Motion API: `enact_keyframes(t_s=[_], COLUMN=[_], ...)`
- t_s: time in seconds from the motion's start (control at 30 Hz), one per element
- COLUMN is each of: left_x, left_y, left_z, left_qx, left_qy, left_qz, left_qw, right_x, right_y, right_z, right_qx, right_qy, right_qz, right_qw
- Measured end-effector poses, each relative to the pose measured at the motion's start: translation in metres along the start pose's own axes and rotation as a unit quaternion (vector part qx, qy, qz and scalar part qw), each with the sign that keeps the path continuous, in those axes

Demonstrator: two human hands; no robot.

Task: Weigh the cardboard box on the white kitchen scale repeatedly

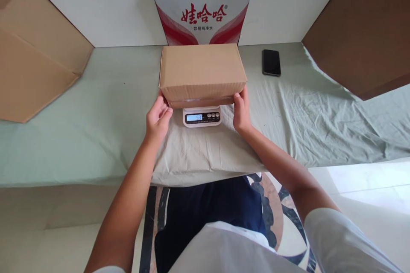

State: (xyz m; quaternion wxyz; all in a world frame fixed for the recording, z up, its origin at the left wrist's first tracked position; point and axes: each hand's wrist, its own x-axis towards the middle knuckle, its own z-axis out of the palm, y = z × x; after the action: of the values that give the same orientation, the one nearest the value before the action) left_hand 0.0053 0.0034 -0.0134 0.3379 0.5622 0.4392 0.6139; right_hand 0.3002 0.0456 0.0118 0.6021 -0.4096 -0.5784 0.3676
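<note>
A closed brown cardboard box (202,70) sits on a small white digital scale (201,117) whose lit display reads 53. My left hand (158,118) is at the box's lower left front corner, with its curled fingers touching that corner. My right hand (241,111) presses against the lower right front corner, fingers held together along the box's side. Both hands hold the box between them. The scale stands on a pale green sheet (96,115) that covers the table.
A black phone (271,62) lies on the sheet at the back right. A white carton with red print (202,13) stands behind the box. Large cardboard pieces lean at the left (32,55) and right (361,30). The table's front edge is near my lap.
</note>
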Motion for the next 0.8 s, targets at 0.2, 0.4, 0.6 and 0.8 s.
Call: enact_keyframes(t_s=[0.2, 0.4, 0.6, 0.8], left_x=[-0.002, 0.01, 0.073, 0.142], left_y=[-0.001, 0.027, 0.057, -0.012], left_z=[0.001, -0.005, -0.009, 0.017], left_qx=[-0.003, -0.043, -0.048, -0.049], left_qy=[0.01, -0.03, -0.071, 0.0], left_qz=[-0.004, 0.003, 0.02, 0.017], left_qw=[1.0, 0.999, 0.996, 0.999], right_x=[-0.001, 0.021, 0.087, 0.151], right_y=[0.004, -0.008, 0.001, 0.062], right_z=[0.002, -0.008, -0.003, 0.027], right_qx=[0.014, 0.009, -0.022, -0.017], right_qy=[0.001, -0.011, -0.022, 0.025], right_qz=[0.009, -0.04, -0.053, -0.032], right_qw=[1.0, 0.999, 0.998, 0.999])
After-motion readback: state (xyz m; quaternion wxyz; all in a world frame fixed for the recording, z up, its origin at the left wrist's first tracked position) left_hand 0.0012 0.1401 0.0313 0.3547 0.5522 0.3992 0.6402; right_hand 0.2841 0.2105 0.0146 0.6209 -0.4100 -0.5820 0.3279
